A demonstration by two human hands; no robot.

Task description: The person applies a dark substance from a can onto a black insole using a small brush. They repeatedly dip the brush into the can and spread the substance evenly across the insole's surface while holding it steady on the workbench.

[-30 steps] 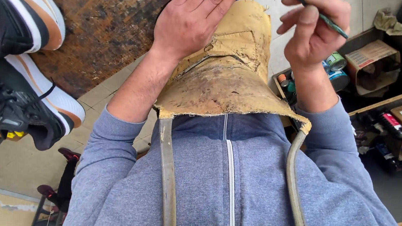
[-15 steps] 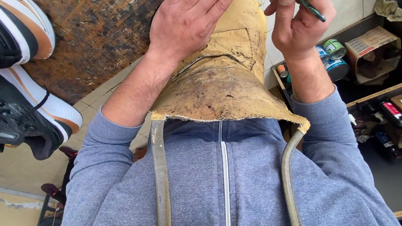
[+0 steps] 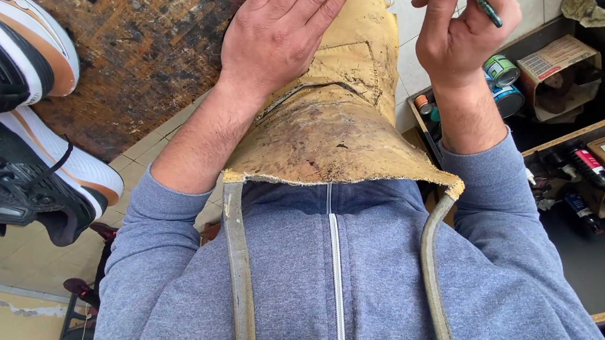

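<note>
My left hand (image 3: pixel 283 29) lies flat, fingers together, on a worn tan leather apron (image 3: pixel 337 121) that covers my lap. My right hand (image 3: pixel 463 33) is raised above the apron's right edge and pinches a thin dark green tool (image 3: pixel 484 5) between thumb and fingers; the tool's tip runs out of the top of the frame. I wear a grey zip sweater (image 3: pixel 350 287), and the apron's two straps (image 3: pixel 236 268) run up over it.
A black, white and tan sneaker pair (image 3: pixel 15 125) rests at the left beside a scarred wooden board (image 3: pixel 144 33). At the right stand small tins (image 3: pixel 504 71), a cardboard box (image 3: pixel 560 66) and shelves with bottles and cartons (image 3: pixel 603 164).
My right hand with the tool has drifted left and up towards the top edge. The left hand stays flat on the apron. The view has shifted slightly.
</note>
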